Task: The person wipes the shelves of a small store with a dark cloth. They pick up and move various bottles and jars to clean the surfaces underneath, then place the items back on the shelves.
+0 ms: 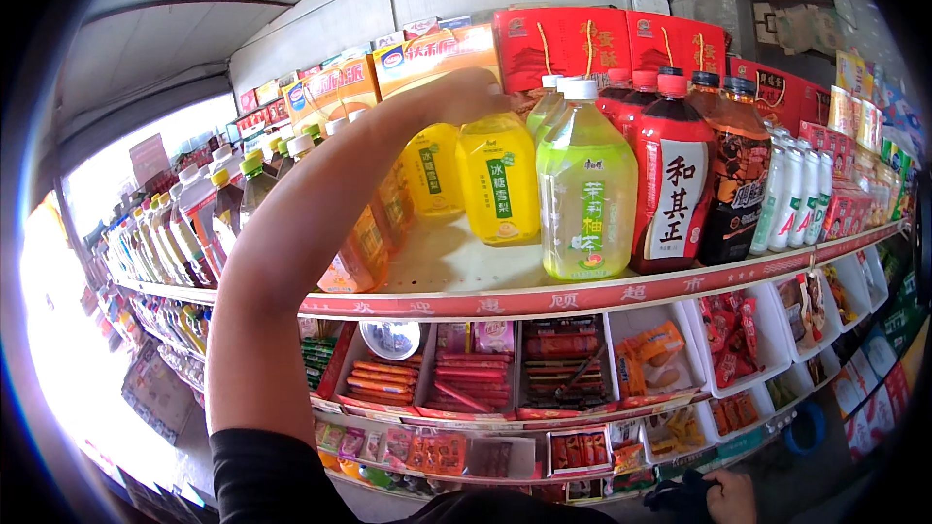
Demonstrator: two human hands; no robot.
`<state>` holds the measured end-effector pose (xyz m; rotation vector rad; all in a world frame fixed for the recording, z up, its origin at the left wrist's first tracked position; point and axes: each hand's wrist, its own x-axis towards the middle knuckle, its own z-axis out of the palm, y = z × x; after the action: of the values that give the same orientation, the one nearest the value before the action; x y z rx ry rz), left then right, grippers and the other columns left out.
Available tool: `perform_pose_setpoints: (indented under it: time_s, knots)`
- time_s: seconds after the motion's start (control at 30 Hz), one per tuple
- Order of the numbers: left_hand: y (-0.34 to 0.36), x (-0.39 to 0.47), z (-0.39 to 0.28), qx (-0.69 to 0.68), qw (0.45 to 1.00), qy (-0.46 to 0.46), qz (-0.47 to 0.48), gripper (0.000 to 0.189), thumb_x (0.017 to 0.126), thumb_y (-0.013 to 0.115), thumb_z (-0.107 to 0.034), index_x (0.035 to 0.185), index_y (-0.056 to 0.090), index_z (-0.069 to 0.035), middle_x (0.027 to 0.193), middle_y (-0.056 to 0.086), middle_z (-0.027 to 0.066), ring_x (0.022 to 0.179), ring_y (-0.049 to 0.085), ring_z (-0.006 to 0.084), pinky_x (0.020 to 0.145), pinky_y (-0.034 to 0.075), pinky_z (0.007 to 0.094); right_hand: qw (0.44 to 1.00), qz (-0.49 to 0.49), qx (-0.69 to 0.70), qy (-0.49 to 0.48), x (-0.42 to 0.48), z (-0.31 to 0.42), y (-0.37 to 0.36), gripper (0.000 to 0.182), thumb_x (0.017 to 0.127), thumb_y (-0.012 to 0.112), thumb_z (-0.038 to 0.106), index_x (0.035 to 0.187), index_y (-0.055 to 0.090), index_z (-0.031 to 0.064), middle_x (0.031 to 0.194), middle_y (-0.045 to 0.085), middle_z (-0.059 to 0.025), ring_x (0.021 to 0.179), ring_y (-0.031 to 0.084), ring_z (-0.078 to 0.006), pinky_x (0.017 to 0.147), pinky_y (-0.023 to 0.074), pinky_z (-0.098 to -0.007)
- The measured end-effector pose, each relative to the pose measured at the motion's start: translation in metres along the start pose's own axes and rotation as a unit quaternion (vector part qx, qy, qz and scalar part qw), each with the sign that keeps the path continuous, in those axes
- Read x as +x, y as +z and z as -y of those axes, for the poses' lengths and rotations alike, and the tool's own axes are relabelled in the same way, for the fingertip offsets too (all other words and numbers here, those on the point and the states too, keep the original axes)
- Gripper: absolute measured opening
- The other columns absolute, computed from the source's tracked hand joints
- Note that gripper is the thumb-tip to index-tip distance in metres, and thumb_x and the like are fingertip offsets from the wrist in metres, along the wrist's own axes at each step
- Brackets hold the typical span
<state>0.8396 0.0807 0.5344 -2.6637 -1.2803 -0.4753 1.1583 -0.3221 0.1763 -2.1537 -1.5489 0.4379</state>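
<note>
My left hand (473,96) reaches across the upper shelf and curls over the top of a yellow drink bottle (499,178), hiding its cap. Just left of it, another yellow bottle (435,171) stands farther back. A bare patch of shelf board (437,262) shows in front of these two. To the right is a pale green drink bottle (586,196) with a white cap, beside a dark red drink bottle (670,182). Orange drink bottles (357,255) are partly behind my forearm. Low at the right, my right hand (732,498) grips a dark cloth (681,493).
Red gift boxes (561,44) and orange cartons (437,54) line the back. A red printed strip (561,298) edges the shelf. Below are trays of packaged snacks (466,378) and white bins (735,335). More bottles (167,225) extend left; white bottles (794,193) stand right.
</note>
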Motion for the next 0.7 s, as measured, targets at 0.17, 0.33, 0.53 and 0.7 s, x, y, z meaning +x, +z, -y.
perform_pose_setpoints:
  time_s: [0.17, 0.33, 0.53, 0.7]
  knots:
    - [0.007, 0.001, 0.028, -0.062, 0.989, 0.129, -0.026, 0.036, 0.096, 0.056, -0.035, 0.111, 0.058, -0.002, 0.097, 0.064, 0.0110, 0.090, 0.061, 0.0175, 0.077, 0.049, 0.0332, 0.980, -0.174, 0.071, -0.064, -0.007, -0.050, 0.037, 0.026, 0.072, 0.052, 0.003, 0.093, 0.068, 0.0024, 0.087, 0.068, -0.0201, 0.083, 0.066, -0.0359, 0.075, 0.0520, -0.0424]
    - [-0.006, -0.021, 0.050, -0.006, 0.999, 0.025, -0.040, 0.026, 0.095, 0.052, -0.026, 0.108, 0.060, -0.004, 0.094, 0.057, 0.0074, 0.082, 0.056, 0.0162, 0.063, 0.050, 0.0331, 0.951, -0.213, 0.221, -0.043, 0.000, -0.038, 0.015, 0.026, 0.092, 0.049, 0.005, 0.114, 0.062, 0.0015, 0.111, 0.066, -0.0142, 0.109, 0.061, -0.0241, 0.095, 0.0437, -0.0323]
    - [0.018, 0.023, 0.063, -0.080, 0.994, 0.035, -0.072, 0.040, 0.097, 0.050, -0.042, 0.108, 0.059, -0.004, 0.083, 0.060, 0.0078, 0.067, 0.057, 0.0150, 0.051, 0.045, 0.0290, 0.867, -0.296, 0.393, -0.081, 0.011, -0.039, 0.011, 0.035, 0.091, 0.042, -0.007, 0.123, 0.056, -0.0023, 0.123, 0.059, -0.0086, 0.118, 0.052, -0.0154, 0.103, 0.0352, -0.0273]
    - [0.031, 0.031, 0.079, 0.025, 0.990, 0.075, -0.121, 0.047, 0.097, 0.051, -0.040, 0.127, 0.050, -0.004, 0.091, 0.061, 0.0099, 0.076, 0.059, 0.0153, 0.058, 0.046, 0.0296, 0.802, -0.336, 0.491, -0.064, 0.008, -0.048, 0.009, 0.034, 0.090, 0.041, -0.009, 0.120, 0.058, -0.0025, 0.118, 0.061, -0.0062, 0.110, 0.056, -0.0134, 0.100, 0.0375, -0.0256]
